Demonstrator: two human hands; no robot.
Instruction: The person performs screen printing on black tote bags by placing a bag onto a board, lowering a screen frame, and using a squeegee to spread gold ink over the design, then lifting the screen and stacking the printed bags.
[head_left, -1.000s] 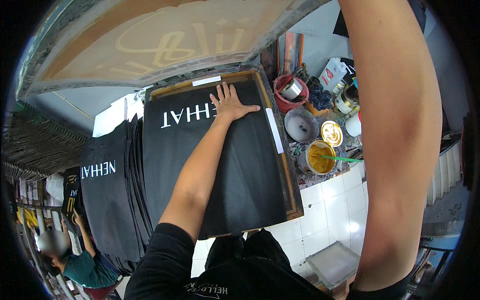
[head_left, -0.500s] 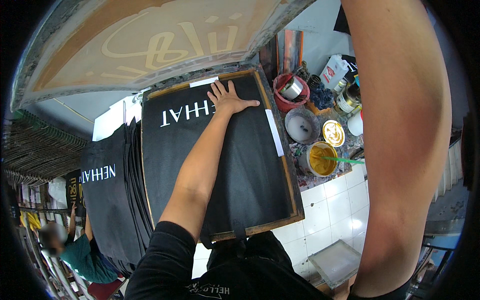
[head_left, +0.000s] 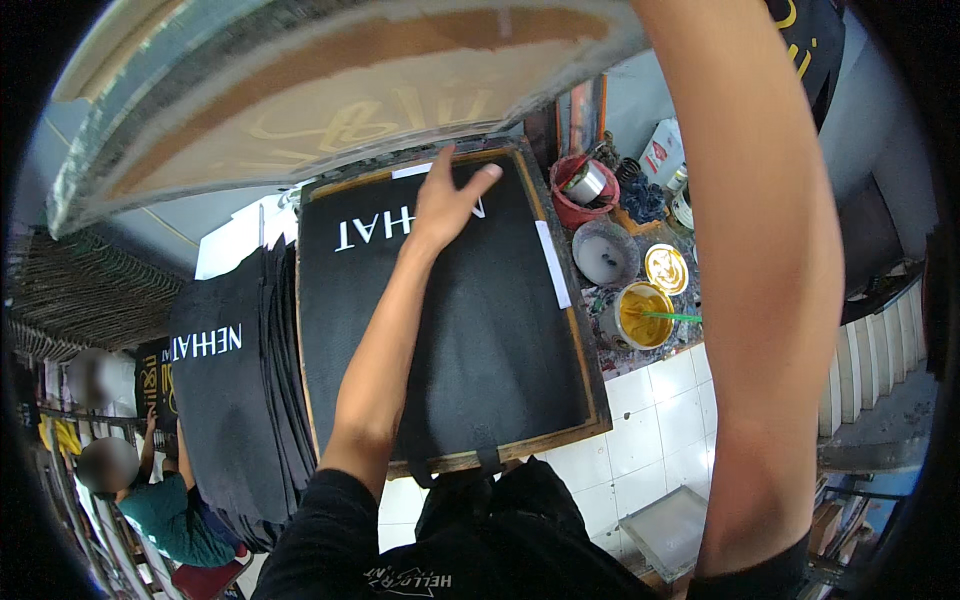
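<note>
A black fabric bag [head_left: 470, 350] with white lettering lies flat on a wood-edged board [head_left: 592, 385], its handles hanging over the near edge. My left hand [head_left: 445, 205] is over the far part of the bag, thumb held apart from the fingers, partly covering the lettering; it holds nothing I can see. Whether it touches the cloth cannot be told. Above the far edge hangs a tilted printing screen [head_left: 330, 90] with a script design in its mesh. My right forearm [head_left: 750, 260] reaches up past the upper edge beside the screen, and its hand is out of sight.
Several black bags [head_left: 215, 390] hang in a stack on the left. At the right stand a tub of yellow ink [head_left: 643, 318] with a green stick, its smeared lid [head_left: 666, 269], a grey bowl [head_left: 605, 255] and a red bucket [head_left: 570, 208]. A co-worker [head_left: 175, 515] sits lower left.
My left hand has gone from spread flat on the bag to narrower, with the fingers drawn together. The screen now looks more edge-on. My right arm has shifted leftward in the view.
</note>
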